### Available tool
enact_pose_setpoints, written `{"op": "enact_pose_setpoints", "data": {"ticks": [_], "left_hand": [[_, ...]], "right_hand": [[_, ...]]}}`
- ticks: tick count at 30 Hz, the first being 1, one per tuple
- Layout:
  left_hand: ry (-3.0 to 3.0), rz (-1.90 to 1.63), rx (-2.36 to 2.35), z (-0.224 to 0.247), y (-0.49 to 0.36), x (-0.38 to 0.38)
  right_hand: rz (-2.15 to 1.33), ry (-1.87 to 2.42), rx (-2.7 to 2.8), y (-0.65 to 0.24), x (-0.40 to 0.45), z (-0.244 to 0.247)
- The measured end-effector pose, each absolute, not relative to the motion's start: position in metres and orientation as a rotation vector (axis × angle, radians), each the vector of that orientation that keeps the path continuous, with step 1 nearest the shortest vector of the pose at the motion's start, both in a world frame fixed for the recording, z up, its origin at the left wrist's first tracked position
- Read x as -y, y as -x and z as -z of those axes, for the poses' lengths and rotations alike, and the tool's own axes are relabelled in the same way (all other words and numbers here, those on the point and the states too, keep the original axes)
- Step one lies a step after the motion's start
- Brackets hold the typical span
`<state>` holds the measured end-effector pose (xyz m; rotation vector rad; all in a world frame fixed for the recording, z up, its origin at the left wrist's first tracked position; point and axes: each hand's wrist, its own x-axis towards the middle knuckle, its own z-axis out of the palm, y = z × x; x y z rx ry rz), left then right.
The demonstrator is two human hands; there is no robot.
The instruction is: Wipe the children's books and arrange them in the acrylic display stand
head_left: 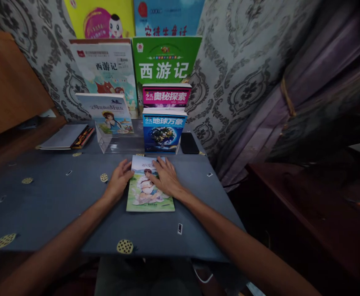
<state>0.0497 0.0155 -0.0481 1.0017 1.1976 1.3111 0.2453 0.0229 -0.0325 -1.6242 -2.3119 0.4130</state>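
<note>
A thin book with a seated figure on its green and white cover lies flat on the grey-blue tablecloth. At its left edge is my left hand, thumb touching the cover, fingers apart and holding nothing. My right hand rests on the book's upper right part, fingers spread over the cover. Behind the book, a clear stand bears a pale book with a girl in a hat on the left. On its right stand a blue book with a globe and a pink book.
Larger books, a green one and a white one, stand upright farther back. A dark phone lies right of the stand. Flat books lie at the left. A red-brown table is at the right, beyond a curtain.
</note>
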Motion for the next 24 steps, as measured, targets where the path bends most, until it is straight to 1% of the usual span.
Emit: {"op": "enact_pose_setpoints", "data": {"ticks": [4,7,14,18,21,24], "left_hand": [[-0.763,-1.167,-1.02,0.037,-0.059,-0.018],[-0.692,-1.168,-0.935,0.031,-0.061,-0.02],[-0.696,-1.147,-0.862,0.025,-0.064,-0.014],[-0.733,-1.146,-0.835,0.024,-0.063,-0.012],[-0.737,-1.157,-0.845,0.024,-0.061,-0.012],[-0.716,-1.173,-0.876,0.024,-0.058,-0.012]], "right_hand": [[-0.45,1.58,2.264,-0.249,-0.026,0.033],[-0.452,1.54,2.203,-0.256,-0.036,0.039],[-0.558,1.313,1.975,-0.279,-0.058,0.053],[-0.631,1.269,1.819,-0.282,-0.062,0.058],[-0.735,1.287,1.683,-0.279,-0.062,0.062],[-0.922,1.224,1.533,-0.272,-0.057,0.061]]}}
